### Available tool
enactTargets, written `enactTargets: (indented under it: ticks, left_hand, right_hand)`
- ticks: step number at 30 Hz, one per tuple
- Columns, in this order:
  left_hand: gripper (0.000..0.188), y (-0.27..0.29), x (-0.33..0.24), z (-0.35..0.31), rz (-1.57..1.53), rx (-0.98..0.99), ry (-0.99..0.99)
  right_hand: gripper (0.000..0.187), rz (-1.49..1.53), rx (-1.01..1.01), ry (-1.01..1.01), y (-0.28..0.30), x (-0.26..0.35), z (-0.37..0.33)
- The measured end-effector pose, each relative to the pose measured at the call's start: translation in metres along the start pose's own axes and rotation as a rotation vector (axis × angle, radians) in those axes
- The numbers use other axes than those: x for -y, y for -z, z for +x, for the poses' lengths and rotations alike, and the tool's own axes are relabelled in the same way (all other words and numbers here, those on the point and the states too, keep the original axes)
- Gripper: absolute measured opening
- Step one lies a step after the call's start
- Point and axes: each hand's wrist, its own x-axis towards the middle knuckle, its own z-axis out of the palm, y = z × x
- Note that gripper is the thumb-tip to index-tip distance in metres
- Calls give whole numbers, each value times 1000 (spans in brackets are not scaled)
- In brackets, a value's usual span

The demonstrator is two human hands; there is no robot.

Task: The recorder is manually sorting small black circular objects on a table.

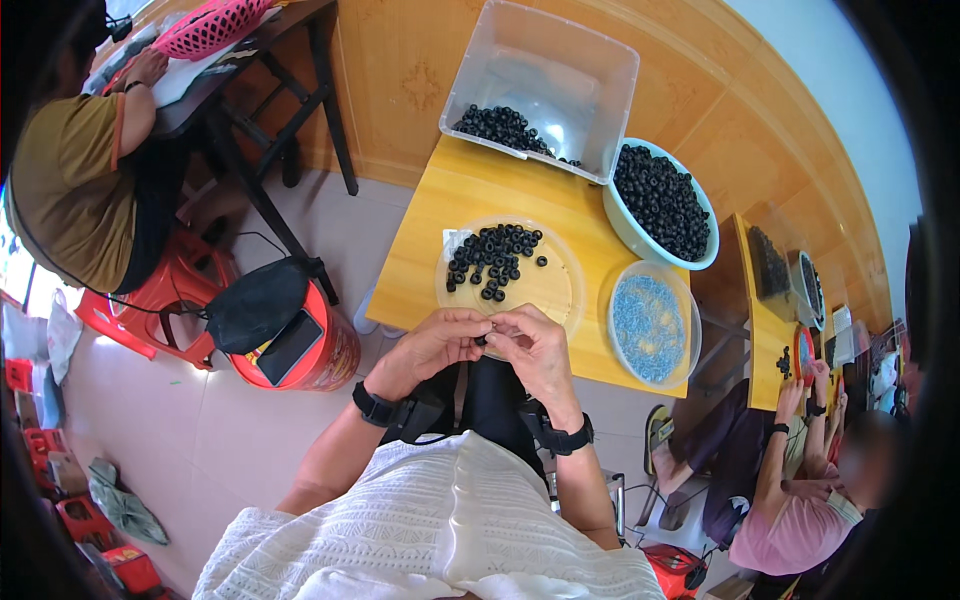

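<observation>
My left hand (443, 342) and my right hand (536, 352) meet above my lap at the table's near edge. Their fingertips are pinched together around a small black piece (481, 341), mostly covered by the fingers; it looks like one of the black rings. Just beyond them, a shallow clear round tray (562, 285) lies on the yellow table (410, 270). Loose thick black rings (490, 255) with centre holes are spread over its left and middle part. To the right, a clear round tub (692, 345) holds many thin light-blue pieces (648, 325), too small to make out singly.
A clear plastic bin (590, 60) with black rings stands at the table's back, beside a pale-blue bowl (620, 225) heaped with them. Leftward are a red bucket (335, 355) bearing a phone (290, 348) and a seated person (75, 190). Another person (800, 520) works at right.
</observation>
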Motion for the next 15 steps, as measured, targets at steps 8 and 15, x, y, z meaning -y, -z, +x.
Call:
enactTargets:
  ticks: [8,15]
  left_hand:
    - [23,-1,-3,-3,-53,-12,-89]
    - [28,6,-2,-4,-79,-11,-96]
  right_hand:
    - [11,-186,-148,41,6,2,-1]
    - [8,-214,-202,55,1,-2,-4]
